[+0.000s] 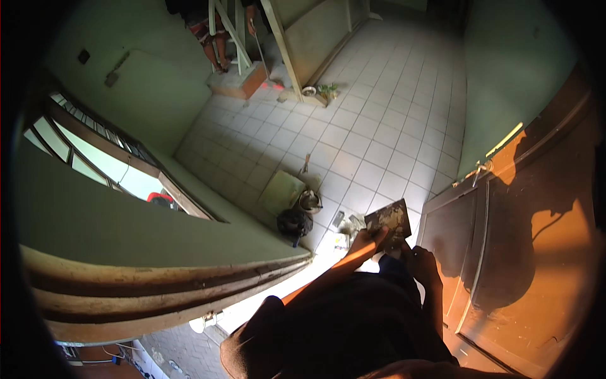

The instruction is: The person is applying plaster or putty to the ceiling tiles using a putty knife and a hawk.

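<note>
My left hand (369,240) grips a flat dark board (388,218) smeared with pale, patchy material. Beside the board's lower right corner, my right hand (421,259) has its fingers closed; what it holds is too hidden to name. Just beyond them, small objects (347,224) lie on the tiled floor (372,145) in bright light. A black bag (293,224), a small bucket (310,201) and a pale yellowish-green square sheet (281,189) are grouped at the foot of the left wall.
Orange-brown double door (499,265) at right; window (136,177) and timber frame (158,278) at left. At top, a person's legs (218,47) are by a white ladder (240,44) on a step (230,82); a co-worker's hand (251,26) holds a long-handled pink-headed tool (273,84).
</note>
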A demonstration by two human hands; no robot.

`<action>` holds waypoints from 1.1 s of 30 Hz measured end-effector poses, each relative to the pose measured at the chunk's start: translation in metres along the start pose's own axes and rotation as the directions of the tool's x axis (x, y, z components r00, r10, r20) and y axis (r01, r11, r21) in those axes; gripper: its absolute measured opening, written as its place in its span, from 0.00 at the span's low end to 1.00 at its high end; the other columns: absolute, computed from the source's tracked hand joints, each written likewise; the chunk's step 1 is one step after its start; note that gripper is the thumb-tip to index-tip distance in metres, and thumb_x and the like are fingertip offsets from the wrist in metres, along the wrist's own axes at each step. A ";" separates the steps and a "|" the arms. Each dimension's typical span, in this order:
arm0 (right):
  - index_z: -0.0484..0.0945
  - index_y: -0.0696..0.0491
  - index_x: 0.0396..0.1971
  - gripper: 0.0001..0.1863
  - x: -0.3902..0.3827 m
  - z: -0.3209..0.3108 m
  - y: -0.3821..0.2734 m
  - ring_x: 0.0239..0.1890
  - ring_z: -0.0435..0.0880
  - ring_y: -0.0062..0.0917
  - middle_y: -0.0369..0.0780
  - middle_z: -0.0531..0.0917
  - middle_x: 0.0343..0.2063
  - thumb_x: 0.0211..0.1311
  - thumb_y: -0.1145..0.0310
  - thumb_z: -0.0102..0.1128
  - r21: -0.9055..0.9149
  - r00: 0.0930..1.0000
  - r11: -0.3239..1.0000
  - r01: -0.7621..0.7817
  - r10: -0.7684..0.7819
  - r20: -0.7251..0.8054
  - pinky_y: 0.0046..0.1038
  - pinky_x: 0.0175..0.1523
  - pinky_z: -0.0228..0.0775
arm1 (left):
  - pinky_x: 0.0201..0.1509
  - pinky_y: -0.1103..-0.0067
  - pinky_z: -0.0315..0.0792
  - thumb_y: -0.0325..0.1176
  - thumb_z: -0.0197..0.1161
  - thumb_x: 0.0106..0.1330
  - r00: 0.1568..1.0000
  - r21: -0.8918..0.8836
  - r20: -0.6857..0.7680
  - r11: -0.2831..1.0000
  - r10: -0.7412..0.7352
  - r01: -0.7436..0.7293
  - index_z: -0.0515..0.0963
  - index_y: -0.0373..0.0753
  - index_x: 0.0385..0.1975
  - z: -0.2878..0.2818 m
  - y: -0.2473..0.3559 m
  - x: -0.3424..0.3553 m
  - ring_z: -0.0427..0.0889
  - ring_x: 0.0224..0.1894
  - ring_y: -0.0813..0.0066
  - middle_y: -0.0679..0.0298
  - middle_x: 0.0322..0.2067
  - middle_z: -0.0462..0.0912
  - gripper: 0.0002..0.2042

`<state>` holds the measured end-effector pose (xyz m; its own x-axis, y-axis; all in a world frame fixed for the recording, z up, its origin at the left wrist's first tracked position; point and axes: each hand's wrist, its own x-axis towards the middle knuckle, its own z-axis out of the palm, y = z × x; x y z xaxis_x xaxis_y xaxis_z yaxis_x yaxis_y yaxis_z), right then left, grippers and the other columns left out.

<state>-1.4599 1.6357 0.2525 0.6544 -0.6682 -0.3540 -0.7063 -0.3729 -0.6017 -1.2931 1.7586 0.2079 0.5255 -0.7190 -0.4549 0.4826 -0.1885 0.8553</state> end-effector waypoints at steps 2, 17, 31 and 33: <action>0.82 0.61 0.27 0.34 0.021 -0.003 0.023 0.38 0.84 0.50 0.56 0.84 0.28 0.68 0.39 0.50 -0.061 0.999 0.998 -0.011 0.013 0.032 0.44 0.45 0.74 | 0.43 0.80 0.76 0.48 0.63 0.71 0.984 0.127 0.051 0.976 0.171 -0.176 0.83 0.33 0.46 0.004 -0.011 0.025 0.82 0.40 0.78 0.62 0.38 0.87 0.21; 0.81 0.60 0.26 0.39 0.214 -0.111 0.065 0.26 0.86 0.38 0.48 0.82 0.18 0.67 0.34 0.45 -0.020 0.999 1.000 0.020 -0.020 0.033 0.40 0.39 0.75 | 0.48 0.78 0.76 0.46 0.62 0.71 0.989 0.137 0.143 0.989 0.030 -0.050 0.79 0.32 0.49 0.087 0.073 0.226 0.81 0.45 0.77 0.62 0.43 0.84 0.21; 0.77 0.63 0.26 0.35 0.337 -0.150 0.116 0.17 0.83 0.31 0.45 0.78 0.15 0.70 0.41 0.49 0.172 0.980 0.966 0.193 -0.198 0.008 0.31 0.24 0.73 | 0.41 0.73 0.75 0.54 0.55 0.72 0.987 0.288 0.090 0.945 0.133 -0.154 0.81 0.33 0.40 0.150 0.126 0.337 0.85 0.35 0.65 0.52 0.30 0.85 0.25; 0.76 0.64 0.25 0.35 0.355 -0.149 0.128 0.16 0.83 0.31 0.45 0.78 0.14 0.70 0.41 0.49 0.173 0.945 0.929 0.326 -0.325 -0.039 0.31 0.24 0.73 | 0.40 0.71 0.76 0.54 0.55 0.72 0.985 0.366 0.118 0.916 0.128 -0.162 0.81 0.33 0.40 0.154 0.138 0.353 0.85 0.35 0.64 0.52 0.30 0.85 0.25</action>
<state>-1.3584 1.2547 0.1568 0.8372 -0.5353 -0.1116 -0.3960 -0.4528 -0.7988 -1.1491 1.3754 0.2031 0.4965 -0.8109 -0.3097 0.1006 -0.3007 0.9484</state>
